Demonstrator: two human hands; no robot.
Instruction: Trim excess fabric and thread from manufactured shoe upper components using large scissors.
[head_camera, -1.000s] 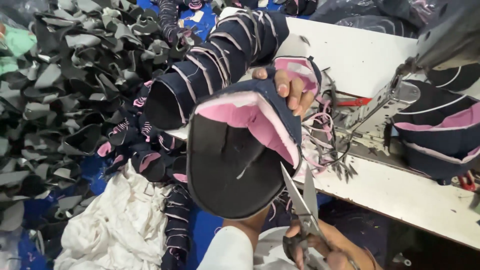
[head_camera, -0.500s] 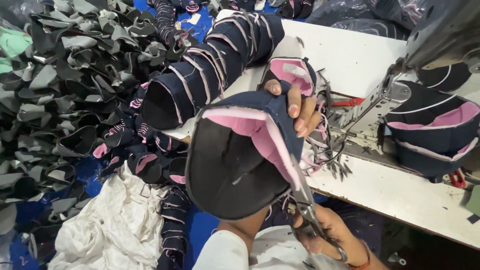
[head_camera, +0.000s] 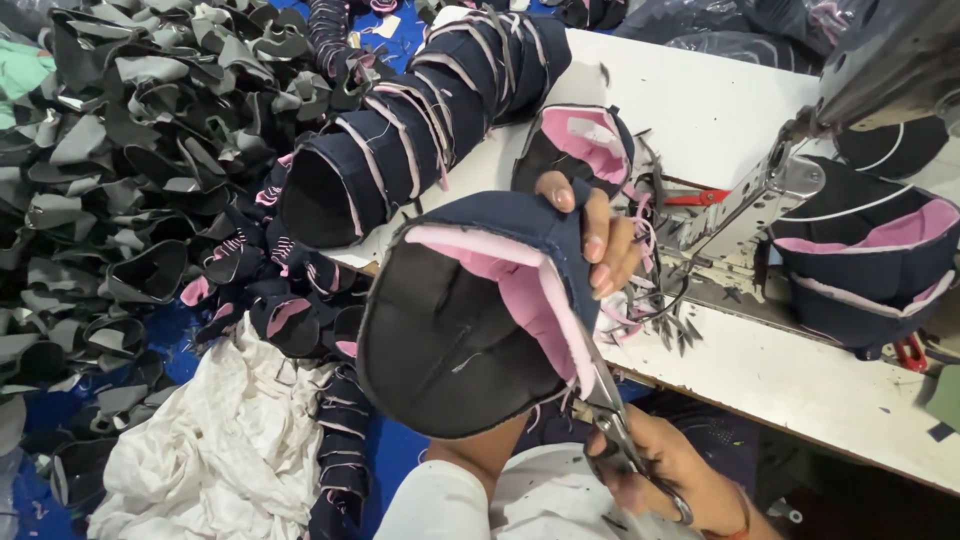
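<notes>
Navy fabric with pink lining, the shoe upper (head_camera: 470, 320), sits pinched in our left hand (head_camera: 590, 240) above the bench (head_camera: 800, 380) edge. Our right hand (head_camera: 670, 470) closes scissors (head_camera: 610, 410) on its seam; we judge a slip could nick lining or fingers.

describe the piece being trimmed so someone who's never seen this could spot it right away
Start at the white table with the sewing machine. At its near edge the left hand holds up a navy shoe upper, with scissors in the right hand at its lower edge. Unlike the stacked uppers behind, it is alone in the air, black side facing up, pink-lined.
</notes>
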